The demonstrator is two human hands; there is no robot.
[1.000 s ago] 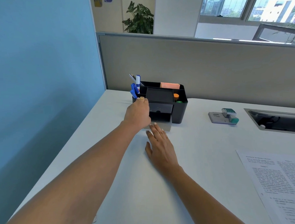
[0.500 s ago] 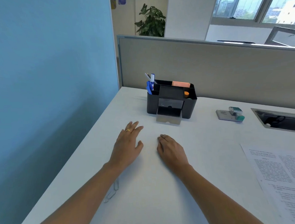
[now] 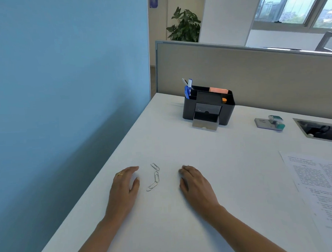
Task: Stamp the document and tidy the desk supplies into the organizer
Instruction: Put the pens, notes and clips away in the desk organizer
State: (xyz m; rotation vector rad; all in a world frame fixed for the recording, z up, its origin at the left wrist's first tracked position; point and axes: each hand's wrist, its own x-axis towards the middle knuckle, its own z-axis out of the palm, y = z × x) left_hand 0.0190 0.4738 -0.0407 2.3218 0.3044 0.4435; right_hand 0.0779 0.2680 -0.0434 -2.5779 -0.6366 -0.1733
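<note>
Paper clips (image 3: 154,176) lie loose and untidied between the left hand (image 3: 124,186) and right hand (image 3: 196,183), both resting slack-fingered and empty on the desk (image 3: 165,225), with the open-drawered organizer (image 3: 227,111) well ahead and the stamp (image 3: 275,121) and document (image 3: 320,185) beyond the right hand, apparently awaiting stamping.

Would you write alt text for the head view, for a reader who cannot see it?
A left hand and a right hand lie on a white desk, either side of three silver wire paper clips. Farther back stands a black plastic organizer, its bottom drawer pulled out.
</note>
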